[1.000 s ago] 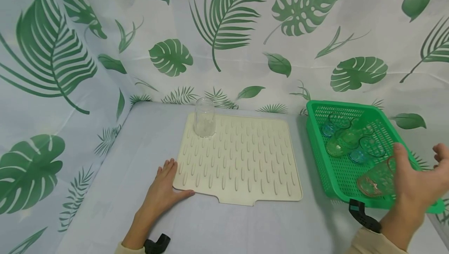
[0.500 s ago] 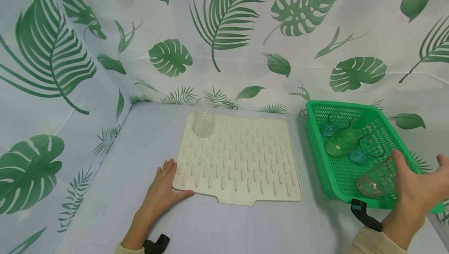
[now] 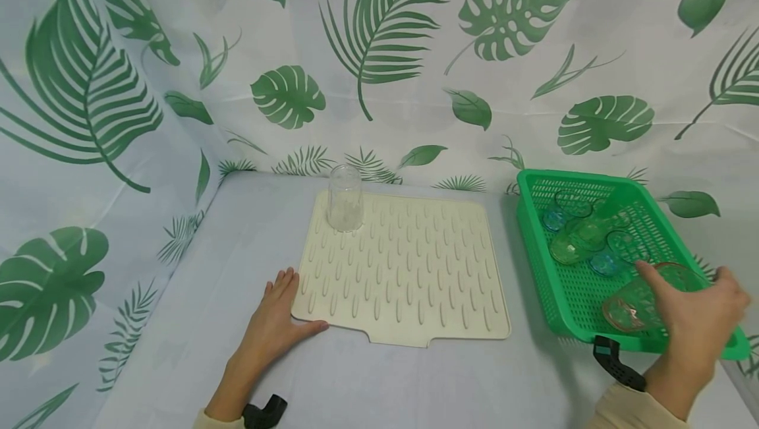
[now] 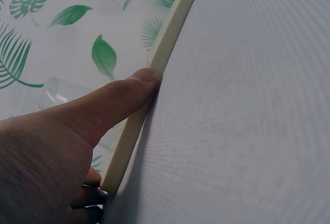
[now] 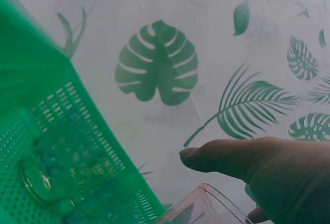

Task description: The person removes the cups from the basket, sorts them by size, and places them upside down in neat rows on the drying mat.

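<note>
My left hand (image 3: 274,323) rests at the near left corner of a cream drying mat (image 3: 409,271) with raised ridges. Its fingers lie along the left side, and in the left wrist view the thumb touches the mat's edge (image 4: 131,126). A clear drinking glass (image 3: 346,198) stands on the mat's far left part. My right hand (image 3: 700,317) is over the near right of a green basket (image 3: 548,304), thumb and fingers spread about a tilted pinkish clear glass (image 3: 628,307). In the right wrist view the thumb is apart from that glass's rim (image 5: 221,198); the other fingers are mostly hidden.
In the basket lie several more glasses: a blue-based glass (image 3: 555,218), a yellowish-green glass (image 3: 572,244) and another blue-based glass (image 3: 607,261). A leaf-patterned cloth (image 3: 409,132) hangs behind the white tabletop (image 3: 468,383).
My right hand has moved lower and left toward the pinkish glass, its fingers coming round the far side. The left hand has stayed still at the mat corner.
</note>
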`<state>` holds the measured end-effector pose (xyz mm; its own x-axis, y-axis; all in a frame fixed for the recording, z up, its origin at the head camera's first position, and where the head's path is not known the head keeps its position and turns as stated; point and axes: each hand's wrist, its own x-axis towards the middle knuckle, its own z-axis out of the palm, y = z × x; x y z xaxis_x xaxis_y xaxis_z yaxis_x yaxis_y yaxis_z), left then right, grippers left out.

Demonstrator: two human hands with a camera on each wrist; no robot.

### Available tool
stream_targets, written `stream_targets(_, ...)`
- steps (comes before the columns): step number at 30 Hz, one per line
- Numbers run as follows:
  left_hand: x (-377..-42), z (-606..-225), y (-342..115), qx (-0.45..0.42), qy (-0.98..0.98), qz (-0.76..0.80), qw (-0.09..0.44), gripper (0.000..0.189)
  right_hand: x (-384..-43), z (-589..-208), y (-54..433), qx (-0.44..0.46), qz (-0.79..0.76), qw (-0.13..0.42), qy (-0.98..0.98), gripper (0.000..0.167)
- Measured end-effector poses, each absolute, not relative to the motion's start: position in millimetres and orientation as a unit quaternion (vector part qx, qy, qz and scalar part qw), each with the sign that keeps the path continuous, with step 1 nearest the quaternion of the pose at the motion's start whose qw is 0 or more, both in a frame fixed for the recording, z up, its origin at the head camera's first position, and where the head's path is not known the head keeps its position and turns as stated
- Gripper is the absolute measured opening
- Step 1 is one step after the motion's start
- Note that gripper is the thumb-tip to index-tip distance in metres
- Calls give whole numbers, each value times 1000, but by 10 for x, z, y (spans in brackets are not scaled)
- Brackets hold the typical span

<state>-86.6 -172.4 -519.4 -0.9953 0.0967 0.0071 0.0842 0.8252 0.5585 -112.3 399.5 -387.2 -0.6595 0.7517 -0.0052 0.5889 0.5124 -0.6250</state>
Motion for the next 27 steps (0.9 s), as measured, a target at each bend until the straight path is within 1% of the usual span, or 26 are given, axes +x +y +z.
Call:
stream_targets(5, -870, -5185, -1721, 48, 956, 290, 12, 116, -1115, -3889, 4036, -394, 300, 110, -862, 103)
stream_targets(12, -870, -5179, -1715, 47, 955, 292, 11, 115, -1059, -3838, 4058, -410, 285, 53, -865, 108)
stream_targets(19, -868, -5175, -1714, 47, 955, 293, 10, 114, -1034, -3838, 4053, -422, 270, 32, -865, 108)
stream_targets(27, -864, -5189, -1721, 46, 956, 290, 11, 114, -995, -3820, 4063, -433, 263, -11, -862, 116)
